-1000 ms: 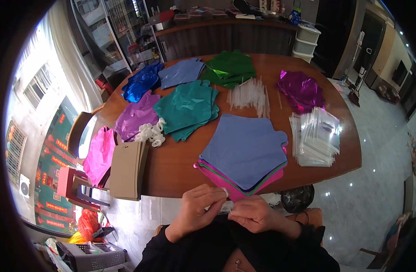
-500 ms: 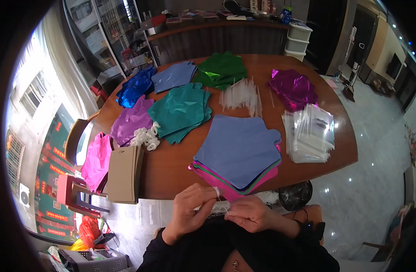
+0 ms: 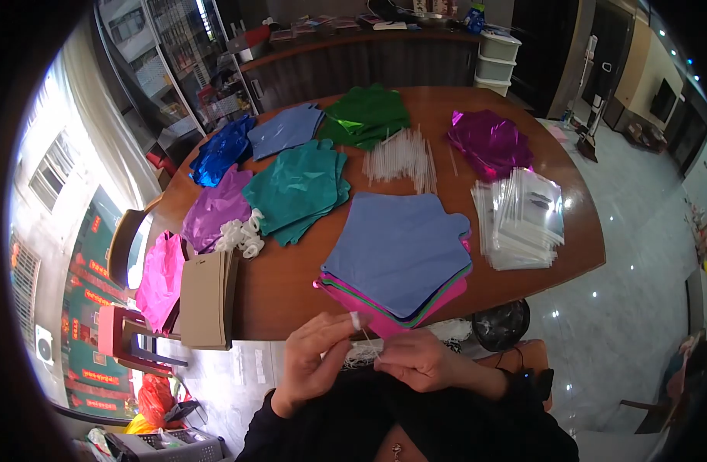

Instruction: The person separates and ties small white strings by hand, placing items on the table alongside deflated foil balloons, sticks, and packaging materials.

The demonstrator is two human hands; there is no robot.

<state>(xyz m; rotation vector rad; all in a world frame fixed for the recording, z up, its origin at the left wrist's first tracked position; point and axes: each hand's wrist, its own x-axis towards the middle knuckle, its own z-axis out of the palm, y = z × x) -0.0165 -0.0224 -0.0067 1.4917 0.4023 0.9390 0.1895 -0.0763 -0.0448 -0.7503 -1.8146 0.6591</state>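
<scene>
A white band (image 3: pixel 356 320) is wrapped round a fingertip of my left hand (image 3: pixel 315 354), whose thumb is apart from the fingers. A thin pale string runs from the band to my right hand (image 3: pixel 415 359), pinched between its thumb and fingers. Just beyond both hands, at the table's front edge, lies a stack of flat shaped sheets with a blue-grey sheet (image 3: pixel 400 250) on top and pink, green and dark edges below. White ribbon rolls (image 3: pixel 242 234) lie in a small heap farther left.
On the table (image 3: pixel 284 296) are brown cards (image 3: pixel 206 300), teal sheets (image 3: pixel 296 185), dark green sheets (image 3: pixel 369 115), clear sticks (image 3: pixel 403 158), magenta foil (image 3: pixel 490 144) and clear plastic bags (image 3: pixel 519 221). A black round object (image 3: pixel 500 325) is below the right front edge.
My hands have moved slightly apart, and more of the thin string shows between them. The camera view has shifted a little, moving the table contents left in the picture.
</scene>
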